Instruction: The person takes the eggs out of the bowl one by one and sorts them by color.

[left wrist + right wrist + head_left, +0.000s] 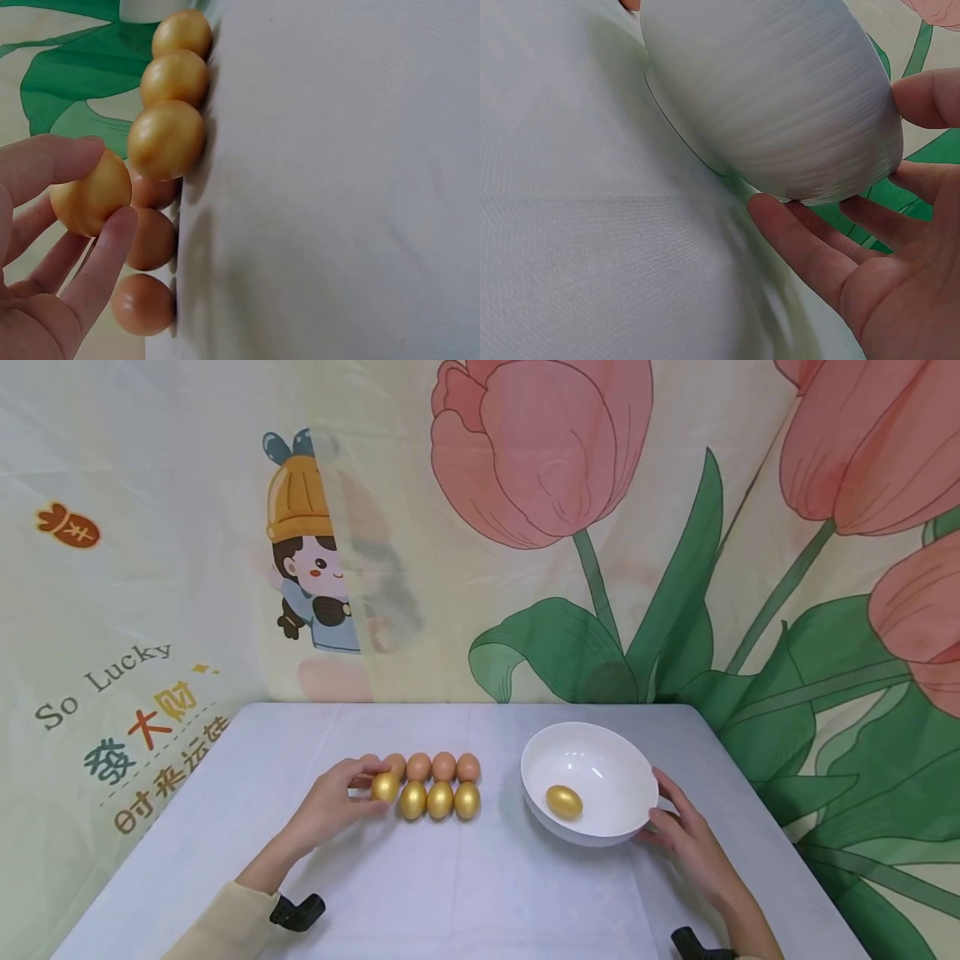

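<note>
My left hand (pixel 333 802) pinches a golden egg (pixel 94 195) between thumb and fingers, at the left end of the egg rows. Three more golden eggs (pixel 440 800) form the front row. Behind them runs a row of brown eggs (pixel 444 767), the leftmost partly hidden by the hand. To the right stands a white bowl (pixel 600 752) with one golden egg (pixel 564 802) lying inside. My right hand (pixel 686 831) holds the bowl by its right side, fingers and thumb spread around its outer wall in the right wrist view.
A white cloth covers the table (pixel 480 893). Its back edge meets a printed backdrop (pixel 420 527) with tulips, a cartoon figure and lettering. Dark wrist devices (pixel 297 913) are worn on both forearms.
</note>
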Tool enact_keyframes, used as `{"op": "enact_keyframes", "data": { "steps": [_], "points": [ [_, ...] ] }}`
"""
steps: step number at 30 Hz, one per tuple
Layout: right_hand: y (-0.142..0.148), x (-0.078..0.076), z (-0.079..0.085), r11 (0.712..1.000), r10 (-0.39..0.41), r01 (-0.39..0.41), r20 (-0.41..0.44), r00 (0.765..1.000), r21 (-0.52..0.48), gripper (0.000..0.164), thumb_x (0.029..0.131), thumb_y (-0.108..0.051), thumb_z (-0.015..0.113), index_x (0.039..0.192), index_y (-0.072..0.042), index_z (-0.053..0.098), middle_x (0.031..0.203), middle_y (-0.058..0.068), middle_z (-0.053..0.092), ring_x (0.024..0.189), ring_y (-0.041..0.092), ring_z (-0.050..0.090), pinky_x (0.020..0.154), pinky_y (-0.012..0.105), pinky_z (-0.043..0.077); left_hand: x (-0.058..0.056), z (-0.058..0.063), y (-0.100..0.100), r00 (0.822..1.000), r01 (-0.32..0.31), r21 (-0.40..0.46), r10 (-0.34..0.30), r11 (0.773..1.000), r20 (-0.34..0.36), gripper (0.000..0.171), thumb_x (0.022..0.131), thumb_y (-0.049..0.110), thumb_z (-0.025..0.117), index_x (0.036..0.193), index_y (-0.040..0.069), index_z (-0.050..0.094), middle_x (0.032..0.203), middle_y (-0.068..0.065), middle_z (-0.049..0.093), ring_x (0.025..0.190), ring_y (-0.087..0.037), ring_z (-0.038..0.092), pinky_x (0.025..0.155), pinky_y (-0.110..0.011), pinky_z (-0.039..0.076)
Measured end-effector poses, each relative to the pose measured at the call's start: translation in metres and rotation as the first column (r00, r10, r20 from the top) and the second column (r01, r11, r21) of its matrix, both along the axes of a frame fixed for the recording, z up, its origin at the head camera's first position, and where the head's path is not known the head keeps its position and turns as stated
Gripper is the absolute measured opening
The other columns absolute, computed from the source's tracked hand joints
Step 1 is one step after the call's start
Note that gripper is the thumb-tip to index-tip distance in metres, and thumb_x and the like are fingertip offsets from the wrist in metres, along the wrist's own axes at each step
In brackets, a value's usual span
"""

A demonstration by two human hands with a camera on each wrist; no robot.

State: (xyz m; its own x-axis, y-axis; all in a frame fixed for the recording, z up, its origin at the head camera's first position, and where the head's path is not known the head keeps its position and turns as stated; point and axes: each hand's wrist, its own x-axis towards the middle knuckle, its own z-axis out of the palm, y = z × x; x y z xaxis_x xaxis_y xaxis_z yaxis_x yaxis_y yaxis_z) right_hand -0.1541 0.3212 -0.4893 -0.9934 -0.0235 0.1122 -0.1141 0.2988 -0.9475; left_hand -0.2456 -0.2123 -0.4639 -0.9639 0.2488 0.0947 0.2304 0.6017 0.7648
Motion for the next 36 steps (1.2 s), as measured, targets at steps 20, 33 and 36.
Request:
{"op": "enact_keyframes", "data": {
  "steps": [20, 33, 36],
  "points": [
    [0.000, -0.002, 0.000, 1.000, -0.014, 0.013, 0.014, 1.000, 0.019, 0.065, 0.114, -0.027, 0.050, 0.171, -0.020, 0.020, 0.163, 0.023, 0.030, 0.116, 0.001, 0.062, 0.092, 0.036, 0.063, 0.001, -0.022, 0.004, 0.997, 0.052, 0.024, -0.050, 0.998, -0.051, 0.058, 0.078, -0.002, 0.091, 0.132, 0.004, 0.070, 0.128, -0.016, 0.064, 0.111, -0.032, 0.069, 0.084, -0.034, 0.064],
    [0.000, -0.001, 0.000, 1.000, -0.014, 0.014, 0.012, 1.000, 0.018, 0.065, 0.114, -0.028, 0.051, 0.171, -0.020, 0.020, 0.163, 0.022, 0.031, 0.116, 0.001, 0.062, 0.092, 0.035, 0.063, 0.002, -0.022, 0.007, 0.999, 0.025, -0.003, -0.025, 1.000, -0.039, 0.058, 0.079, -0.001, 0.092, 0.132, 0.007, 0.070, 0.129, -0.013, 0.063, 0.113, -0.030, 0.068, 0.086, -0.034, 0.063],
    [0.000, 0.000, 0.000, 1.000, -0.013, 0.013, 0.009, 1.000, 0.019, 0.065, 0.114, -0.028, 0.051, 0.171, -0.020, 0.020, 0.163, 0.022, 0.031, 0.115, 0.000, 0.062, 0.092, 0.034, 0.063, 0.001, -0.022, 0.007, 0.999, 0.029, 0.007, -0.029, 1.000, -0.044, 0.056, 0.079, -0.001, 0.091, 0.131, 0.006, 0.070, 0.127, -0.013, 0.063, 0.113, -0.031, 0.068, 0.087, -0.035, 0.063]
  ]
}}
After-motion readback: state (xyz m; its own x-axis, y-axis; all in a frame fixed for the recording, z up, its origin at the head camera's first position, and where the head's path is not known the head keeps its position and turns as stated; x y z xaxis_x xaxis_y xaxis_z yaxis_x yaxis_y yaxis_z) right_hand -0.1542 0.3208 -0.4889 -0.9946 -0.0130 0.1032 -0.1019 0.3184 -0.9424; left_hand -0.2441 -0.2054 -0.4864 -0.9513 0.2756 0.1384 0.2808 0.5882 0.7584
